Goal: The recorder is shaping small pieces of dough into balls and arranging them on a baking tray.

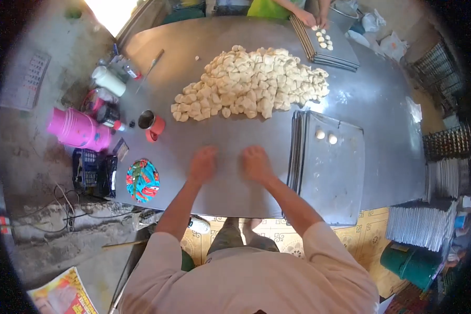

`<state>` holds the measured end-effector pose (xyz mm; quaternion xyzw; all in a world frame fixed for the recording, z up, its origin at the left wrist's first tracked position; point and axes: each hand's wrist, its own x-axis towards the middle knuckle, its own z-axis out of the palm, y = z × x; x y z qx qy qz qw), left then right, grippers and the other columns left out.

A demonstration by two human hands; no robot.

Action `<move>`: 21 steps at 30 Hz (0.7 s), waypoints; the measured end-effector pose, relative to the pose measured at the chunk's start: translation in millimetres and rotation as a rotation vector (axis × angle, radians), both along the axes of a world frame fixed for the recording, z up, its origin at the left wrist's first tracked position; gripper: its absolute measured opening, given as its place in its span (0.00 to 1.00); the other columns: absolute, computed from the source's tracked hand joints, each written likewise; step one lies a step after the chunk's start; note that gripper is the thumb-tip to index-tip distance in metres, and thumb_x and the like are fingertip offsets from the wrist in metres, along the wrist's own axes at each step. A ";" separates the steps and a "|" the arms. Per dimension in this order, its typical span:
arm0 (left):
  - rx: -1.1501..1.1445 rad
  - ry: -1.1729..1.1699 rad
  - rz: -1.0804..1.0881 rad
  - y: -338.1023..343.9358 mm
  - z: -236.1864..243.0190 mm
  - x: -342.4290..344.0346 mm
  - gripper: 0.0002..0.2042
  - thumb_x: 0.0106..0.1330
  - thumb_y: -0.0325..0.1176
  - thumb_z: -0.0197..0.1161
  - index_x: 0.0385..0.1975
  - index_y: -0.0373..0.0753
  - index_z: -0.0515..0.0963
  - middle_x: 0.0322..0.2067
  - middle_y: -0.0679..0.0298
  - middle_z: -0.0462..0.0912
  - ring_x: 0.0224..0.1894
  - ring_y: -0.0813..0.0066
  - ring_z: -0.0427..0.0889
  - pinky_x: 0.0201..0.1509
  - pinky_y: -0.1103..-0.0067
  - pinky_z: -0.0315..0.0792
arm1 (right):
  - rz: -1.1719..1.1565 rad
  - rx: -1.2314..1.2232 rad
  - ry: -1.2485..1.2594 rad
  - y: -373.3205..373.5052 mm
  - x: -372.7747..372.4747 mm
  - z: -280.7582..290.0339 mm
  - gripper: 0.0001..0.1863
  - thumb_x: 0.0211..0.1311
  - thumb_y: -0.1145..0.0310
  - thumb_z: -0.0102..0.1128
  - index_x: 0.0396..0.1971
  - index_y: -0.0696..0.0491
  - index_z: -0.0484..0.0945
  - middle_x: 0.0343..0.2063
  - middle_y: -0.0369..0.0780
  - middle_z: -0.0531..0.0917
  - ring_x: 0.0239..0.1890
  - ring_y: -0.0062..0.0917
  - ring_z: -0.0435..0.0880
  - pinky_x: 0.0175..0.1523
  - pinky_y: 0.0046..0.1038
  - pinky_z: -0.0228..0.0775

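Both of my hands are palm down on the grey metal table point(230, 178), blurred by motion. My left hand point(203, 165) is closed, its fingers curled under. To the right, my right hand point(256, 165) has a similar curled shape. Whatever lies beneath either palm is hidden. Just beyond them spreads a large heap of cut dough pieces point(251, 81). Two round dough balls point(326, 137) sit on the top tray of a stack of metal trays point(329, 183), to the right of my right hand.
Across the table a co-worker's hands point(316, 22) touch dough balls on another tray stack point(332, 55). Along the left edge are a red mug point(154, 125), a colourful cloth bundle point(143, 180), a white bottle point(109, 81) and pink containers point(81, 130). More stacked trays point(416, 225) stand at the right.
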<state>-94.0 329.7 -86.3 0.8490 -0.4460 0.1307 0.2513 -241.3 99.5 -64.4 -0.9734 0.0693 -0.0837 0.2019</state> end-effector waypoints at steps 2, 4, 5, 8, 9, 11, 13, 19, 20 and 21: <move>0.193 0.289 0.163 22.9 2.7 -10.2 0.15 0.68 0.30 0.61 0.53 0.40 0.82 0.47 0.54 0.86 0.54 0.51 0.83 0.62 0.60 0.77 | -0.119 0.021 0.119 6.4 -8.5 -0.1 0.13 0.65 0.64 0.59 0.43 0.56 0.81 0.48 0.50 0.81 0.57 0.47 0.79 0.64 0.47 0.71; 0.248 0.349 0.217 30.4 7.7 -29.9 0.15 0.69 0.31 0.60 0.54 0.40 0.82 0.50 0.54 0.87 0.56 0.52 0.84 0.63 0.61 0.77 | -0.147 -0.029 0.082 16.8 -16.3 -0.4 0.14 0.65 0.65 0.59 0.45 0.57 0.81 0.50 0.49 0.82 0.57 0.46 0.79 0.64 0.47 0.71; 0.220 0.256 0.154 26.0 13.0 -39.2 0.16 0.70 0.32 0.59 0.55 0.40 0.82 0.51 0.54 0.87 0.57 0.52 0.84 0.64 0.61 0.77 | -0.099 -0.083 0.021 24.7 -19.1 0.0 0.14 0.66 0.65 0.60 0.47 0.56 0.81 0.50 0.49 0.82 0.57 0.46 0.79 0.63 0.46 0.71; 0.322 0.009 0.005 2.3 16.6 -40.9 0.16 0.70 0.33 0.58 0.54 0.39 0.83 0.49 0.54 0.88 0.57 0.52 0.84 0.65 0.63 0.77 | 0.052 -0.042 -0.045 34.7 -14.4 1.3 0.15 0.65 0.68 0.59 0.49 0.55 0.82 0.50 0.49 0.82 0.57 0.47 0.79 0.65 0.47 0.70; 0.257 0.144 0.061 1.6 11.8 -35.7 0.15 0.70 0.33 0.58 0.54 0.39 0.82 0.49 0.53 0.87 0.57 0.51 0.83 0.66 0.63 0.76 | 0.165 -0.002 -0.092 37.7 -16.2 2.9 0.15 0.63 0.70 0.58 0.49 0.55 0.83 0.49 0.50 0.82 0.56 0.47 0.79 0.66 0.48 0.69; 0.160 0.284 0.078 6.6 4.3 -21.4 0.15 0.70 0.33 0.59 0.53 0.38 0.82 0.46 0.52 0.86 0.56 0.51 0.82 0.66 0.62 0.75 | 0.090 -0.013 -0.097 32.4 -20.2 5.9 0.15 0.63 0.71 0.59 0.49 0.53 0.83 0.48 0.48 0.83 0.56 0.46 0.79 0.66 0.48 0.69; 0.338 0.288 0.126 19.0 6.4 -20.3 0.13 0.70 0.34 0.59 0.50 0.38 0.82 0.44 0.52 0.85 0.54 0.50 0.82 0.65 0.60 0.75 | 0.016 -0.018 -0.044 25.2 -27.9 7.7 0.15 0.62 0.71 0.59 0.49 0.53 0.84 0.46 0.45 0.84 0.56 0.44 0.80 0.66 0.48 0.69; 0.161 -0.112 0.014 6.3 31.9 -47.5 0.09 0.72 0.35 0.62 0.45 0.39 0.82 0.42 0.52 0.84 0.48 0.50 0.83 0.60 0.56 0.74 | 0.053 -0.144 -0.254 28.1 -26.5 -2.4 0.10 0.67 0.67 0.61 0.45 0.51 0.84 0.46 0.43 0.85 0.52 0.40 0.82 0.60 0.44 0.73; 0.185 -0.016 0.022 0.3 35.3 -46.7 0.09 0.72 0.36 0.62 0.45 0.39 0.81 0.43 0.52 0.84 0.49 0.50 0.83 0.60 0.56 0.74 | 0.110 -0.160 -0.171 30.2 -18.1 -7.5 0.10 0.68 0.65 0.62 0.44 0.51 0.84 0.46 0.42 0.85 0.51 0.40 0.83 0.59 0.44 0.74; 0.159 0.024 -0.013 -8.2 37.2 -39.4 0.10 0.73 0.37 0.62 0.45 0.38 0.81 0.44 0.52 0.84 0.49 0.50 0.82 0.59 0.56 0.74 | 0.306 -0.207 -0.148 30.7 -10.2 -12.9 0.10 0.70 0.62 0.63 0.44 0.51 0.85 0.46 0.41 0.85 0.49 0.39 0.83 0.57 0.43 0.75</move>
